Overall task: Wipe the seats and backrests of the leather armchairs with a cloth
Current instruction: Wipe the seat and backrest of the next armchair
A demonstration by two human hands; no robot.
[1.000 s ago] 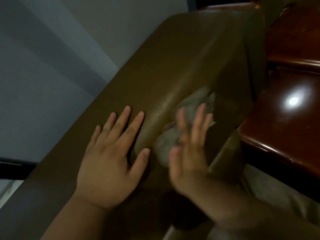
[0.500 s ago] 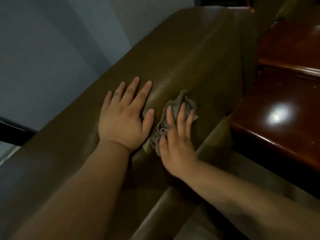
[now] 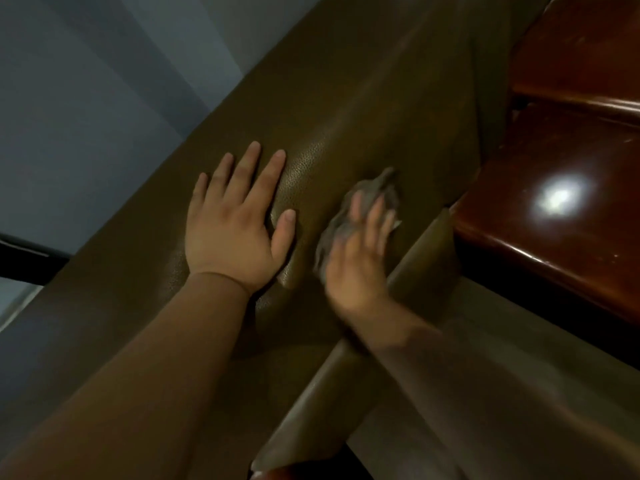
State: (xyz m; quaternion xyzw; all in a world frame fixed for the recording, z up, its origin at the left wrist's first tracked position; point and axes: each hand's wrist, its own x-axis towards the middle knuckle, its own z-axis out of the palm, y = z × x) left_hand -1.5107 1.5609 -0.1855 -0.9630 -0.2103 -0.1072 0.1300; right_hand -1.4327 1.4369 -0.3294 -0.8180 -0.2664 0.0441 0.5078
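Note:
The olive-brown leather backrest (image 3: 363, 109) of an armchair runs diagonally across the view. My left hand (image 3: 235, 223) lies flat on its top, fingers straight and spread. Just to the right, my right hand (image 3: 360, 254) presses a crumpled grey cloth (image 3: 374, 195) against the front face of the backrest with straight fingers; it is blurred by motion. The cloth sticks out past the fingertips. Below the backrest, a strip of the seat cushion (image 3: 349, 386) shows.
A glossy dark red wooden armrest or side table (image 3: 568, 244) sits close on the right, with a light reflected in it. A grey-white wall (image 3: 104, 98) lies behind the backrest on the left. A dark bar (image 3: 20, 261) crosses at the left edge.
My right hand has slid the cloth back and forth on the backrest, now a little to the right of where it was. My left hand has stayed flat on the top.

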